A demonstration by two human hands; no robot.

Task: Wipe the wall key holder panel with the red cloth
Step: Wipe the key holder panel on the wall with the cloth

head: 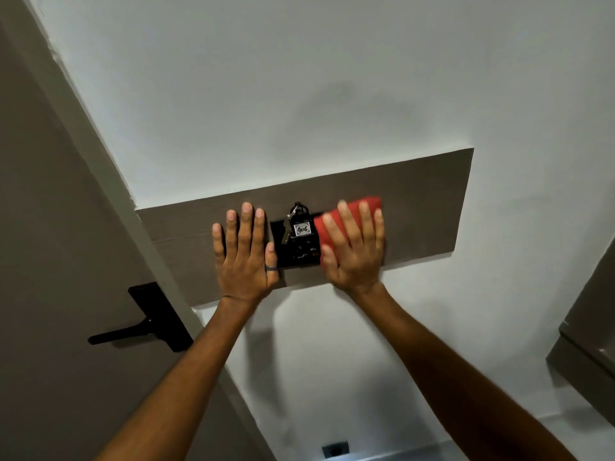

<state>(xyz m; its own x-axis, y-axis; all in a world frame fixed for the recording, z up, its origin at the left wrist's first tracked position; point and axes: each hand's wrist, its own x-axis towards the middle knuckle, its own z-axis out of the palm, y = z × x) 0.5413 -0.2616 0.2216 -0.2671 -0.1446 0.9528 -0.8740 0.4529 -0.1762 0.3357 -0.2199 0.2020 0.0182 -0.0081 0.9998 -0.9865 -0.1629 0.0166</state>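
On the white wall (332, 78), our right hand (354, 254) pressed the cloth (370, 202) flat-fingered onto the panel (426, 207), beside the keys (301, 227). Our left hand (244, 257) lay flat, holding nothing. We judged a leftward swipe might snag them.

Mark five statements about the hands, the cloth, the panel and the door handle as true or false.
1. The right hand presses the red cloth against the panel. True.
2. The left hand holds the keys. False: it lies flat on the panel, left of the keys, with straight fingers.
3. The red cloth is left of the keys. False: it is on their right.
4. A ring sits on the left thumb. True.
5. The door handle is white. False: it is black.
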